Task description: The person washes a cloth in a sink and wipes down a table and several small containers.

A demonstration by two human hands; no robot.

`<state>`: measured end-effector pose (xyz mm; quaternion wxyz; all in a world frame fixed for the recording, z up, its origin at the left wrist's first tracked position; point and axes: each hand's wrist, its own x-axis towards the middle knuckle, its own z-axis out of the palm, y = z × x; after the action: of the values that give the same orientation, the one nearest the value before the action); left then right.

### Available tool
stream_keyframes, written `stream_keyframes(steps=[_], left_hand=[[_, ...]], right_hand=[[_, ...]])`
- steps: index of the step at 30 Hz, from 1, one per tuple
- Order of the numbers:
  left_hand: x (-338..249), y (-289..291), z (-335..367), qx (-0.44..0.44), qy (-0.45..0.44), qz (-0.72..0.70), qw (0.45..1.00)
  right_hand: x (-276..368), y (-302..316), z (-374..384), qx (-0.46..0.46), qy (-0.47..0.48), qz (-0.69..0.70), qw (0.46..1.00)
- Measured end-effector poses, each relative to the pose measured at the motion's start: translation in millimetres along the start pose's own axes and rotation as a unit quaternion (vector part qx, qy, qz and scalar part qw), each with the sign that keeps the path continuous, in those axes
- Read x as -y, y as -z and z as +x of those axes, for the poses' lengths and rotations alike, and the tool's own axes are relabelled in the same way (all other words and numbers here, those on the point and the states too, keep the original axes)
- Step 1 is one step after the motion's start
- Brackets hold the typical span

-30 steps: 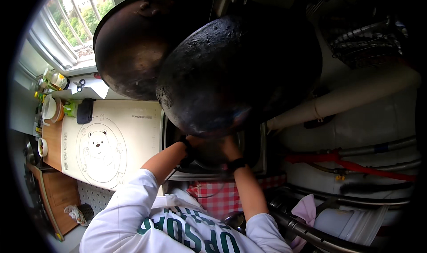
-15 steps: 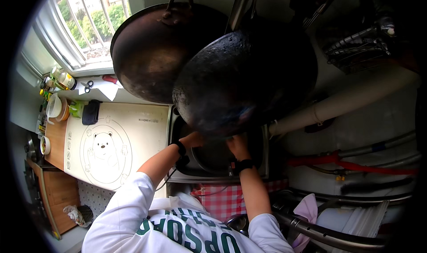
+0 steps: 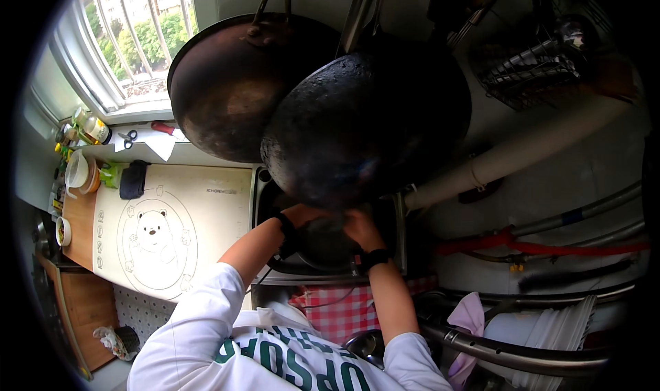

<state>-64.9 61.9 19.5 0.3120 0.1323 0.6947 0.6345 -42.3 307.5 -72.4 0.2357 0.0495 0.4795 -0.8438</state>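
Below the hanging woks, both my hands reach into a dark sink (image 3: 275, 279). My left hand (image 3: 304, 215) comes in from the left, its fingers lost in shadow and partly behind the wok's lower edge. My right hand (image 3: 357, 227) is close beside it, fingers bent inward and dim. Under them lies a dark round vessel (image 3: 323, 253), perhaps a pan or basin. Whether either hand grips anything does not show. Nearest above the hands hangs a blackened wok (image 3: 316, 136).
A browner wok (image 3: 227, 95) hangs behind it. Left of the sink lies a cream mat (image 3: 220, 233) with a bear drawing. Scissors (image 3: 128, 139) rest on the window sill. At right are a pale pipe (image 3: 509, 157), red tubing (image 3: 474, 244) and a wire rack (image 3: 529, 71).
My right hand has moved slightly left, closer to the left hand, which has shifted a little right. The whole view has shifted slightly.
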Motion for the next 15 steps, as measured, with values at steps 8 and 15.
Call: stream_keyframes(steps=[8, 15], left_hand=[[-7, 1, -4, -0.031, -0.014, -0.024, 0.999], [5, -1, 10, -0.098, -0.085, 0.024, 0.991]], right_hand=[[-29, 29, -2, -0.115, 0.124, -0.307, 0.936], [-14, 25, 7, -0.185, 0.019, -0.188, 0.964]])
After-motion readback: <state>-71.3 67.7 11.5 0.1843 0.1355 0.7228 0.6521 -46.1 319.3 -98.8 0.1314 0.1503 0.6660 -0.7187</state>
